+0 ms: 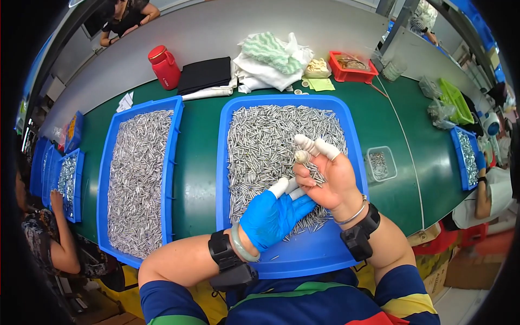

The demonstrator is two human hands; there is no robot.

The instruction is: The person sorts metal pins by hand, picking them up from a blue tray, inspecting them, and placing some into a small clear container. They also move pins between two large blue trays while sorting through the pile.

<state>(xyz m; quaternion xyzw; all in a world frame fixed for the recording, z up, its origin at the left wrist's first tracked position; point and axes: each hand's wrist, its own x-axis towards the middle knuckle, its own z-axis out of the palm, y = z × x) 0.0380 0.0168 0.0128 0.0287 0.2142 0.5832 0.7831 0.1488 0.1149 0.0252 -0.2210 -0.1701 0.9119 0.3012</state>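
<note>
The single head camera looks steeply down from above the person's chest onto the green tabletop (pixel 197 162), close to the blue tray (pixel 303 254) (fisheye bends the edges), facing forward across the bench.

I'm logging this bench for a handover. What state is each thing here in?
Left hand: blue glove, white fingertip covers, fingers reaching into the right palm.
Right hand: bare, palm up, white finger covers, a few metal pins lying in it.
Middle blue tray: part full of metal pins, near end bare.
Left blue tray: full.
Red jug: lid on, upright.
Small clear tub: open, pins inside.
</note>
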